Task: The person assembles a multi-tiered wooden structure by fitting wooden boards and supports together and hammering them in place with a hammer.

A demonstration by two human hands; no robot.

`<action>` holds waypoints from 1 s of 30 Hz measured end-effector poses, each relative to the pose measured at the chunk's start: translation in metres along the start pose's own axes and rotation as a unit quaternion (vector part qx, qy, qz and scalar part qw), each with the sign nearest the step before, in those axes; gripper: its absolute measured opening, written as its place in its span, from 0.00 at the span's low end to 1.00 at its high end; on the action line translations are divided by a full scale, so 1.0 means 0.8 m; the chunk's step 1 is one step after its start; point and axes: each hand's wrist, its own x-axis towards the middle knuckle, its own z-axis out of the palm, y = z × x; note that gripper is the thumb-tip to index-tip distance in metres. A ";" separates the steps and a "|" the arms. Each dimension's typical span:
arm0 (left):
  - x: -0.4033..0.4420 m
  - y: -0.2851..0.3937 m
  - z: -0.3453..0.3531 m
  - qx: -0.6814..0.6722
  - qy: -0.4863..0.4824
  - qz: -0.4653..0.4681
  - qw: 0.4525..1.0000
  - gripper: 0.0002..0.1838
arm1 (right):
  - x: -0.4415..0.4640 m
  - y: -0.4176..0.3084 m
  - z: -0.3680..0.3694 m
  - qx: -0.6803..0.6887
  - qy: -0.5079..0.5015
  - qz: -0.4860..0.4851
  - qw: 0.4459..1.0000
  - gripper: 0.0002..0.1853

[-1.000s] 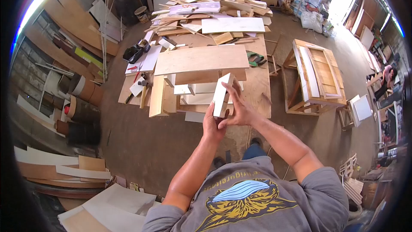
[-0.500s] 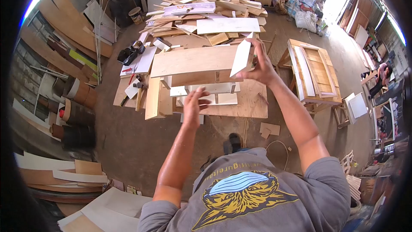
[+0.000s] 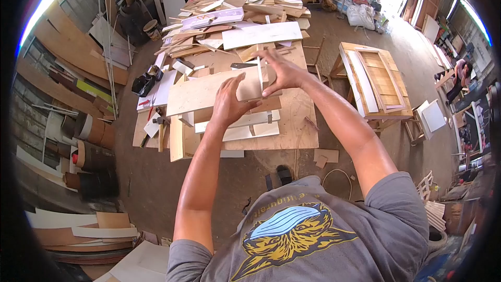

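Observation:
A small white-faced wooden piece stands on edge at the right end of a light plywood board. My right hand grips this piece from its right side, thumb low and fingers over the top. On the board's front part rests my left hand, its thumb and fingers spread, holding nothing. Beneath the board are white-faced shelf pieces with small blocks between them. An upright pale panel is at the left end of this wooden assembly.
Scrap wood is heaped on the far part of the workbench. A hammer lies at its left edge, near a black tool holder. A wooden table stands right; a person is beyond it.
The white-faced piece has moved from in front of me to upright on the board's right end. My left hand let go of it and now touches the board; my right hand kept hold.

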 end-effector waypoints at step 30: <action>0.066 -0.068 0.007 -0.236 -0.144 -0.046 0.960 0.59 | -0.067 0.032 0.060 0.281 0.198 0.038 0.938 0.58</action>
